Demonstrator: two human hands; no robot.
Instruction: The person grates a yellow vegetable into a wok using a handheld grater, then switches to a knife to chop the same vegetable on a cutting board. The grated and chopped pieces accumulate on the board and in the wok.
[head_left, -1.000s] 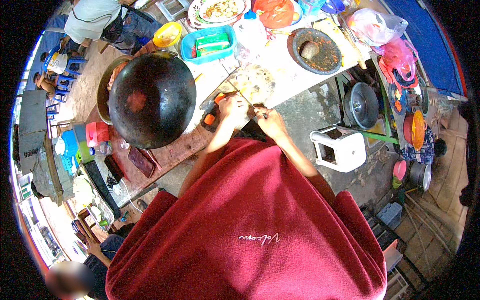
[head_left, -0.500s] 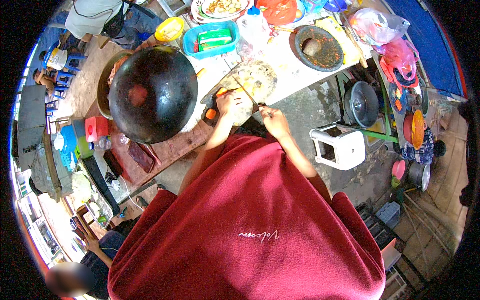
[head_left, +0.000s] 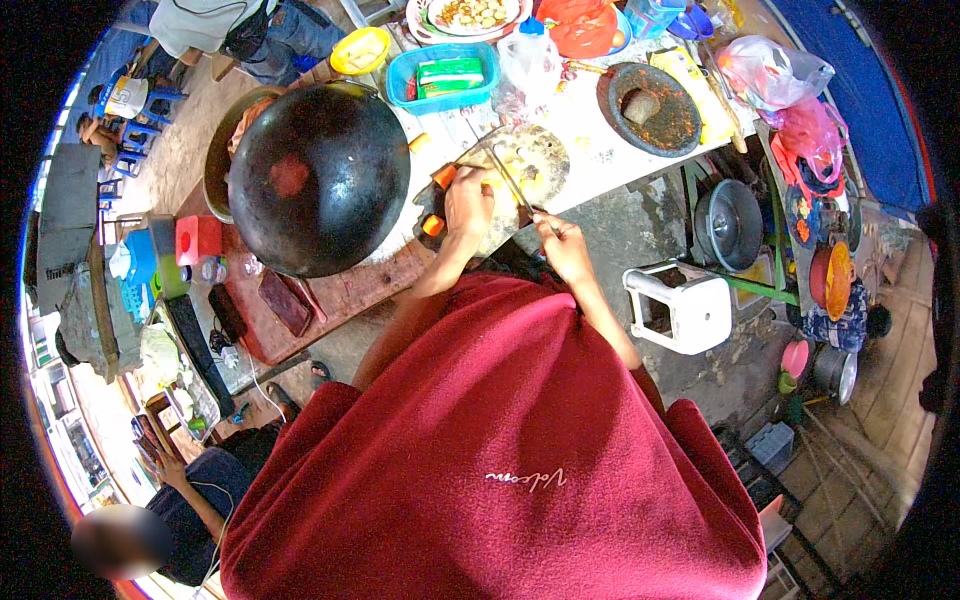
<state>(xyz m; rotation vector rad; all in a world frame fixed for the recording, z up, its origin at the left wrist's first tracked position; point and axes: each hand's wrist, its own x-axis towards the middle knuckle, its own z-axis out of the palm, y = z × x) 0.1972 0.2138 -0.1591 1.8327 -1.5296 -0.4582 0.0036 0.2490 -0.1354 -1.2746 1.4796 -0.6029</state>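
Note:
My left hand (head_left: 468,208) is closed, fingers bent over an orange carrot (head_left: 444,177) whose end sticks out on the left. Its other end is hidden under the hand. In my right hand (head_left: 563,246) is the handle of a knife (head_left: 510,178), its long narrow blade slanting up and left across the worn round cutting board (head_left: 548,150). Yellowish cut pieces (head_left: 528,183) lie on the board by the blade. A shorter carrot chunk (head_left: 433,225) rests just left of my left wrist.
A big black wok (head_left: 320,180) stands tilted left of the board. Beyond are a blue basket (head_left: 400,75) and a yellow bowl (head_left: 360,50). A stone mortar (head_left: 660,130) sits at right on the table. A white stool (head_left: 690,315) stands below right. Another person (head_left: 195,490) is at lower left.
The whole view has shifted a little, so the table sits further right. My left fingers look more bunched over the carrot, and the knife still lies across the board in my right hand.

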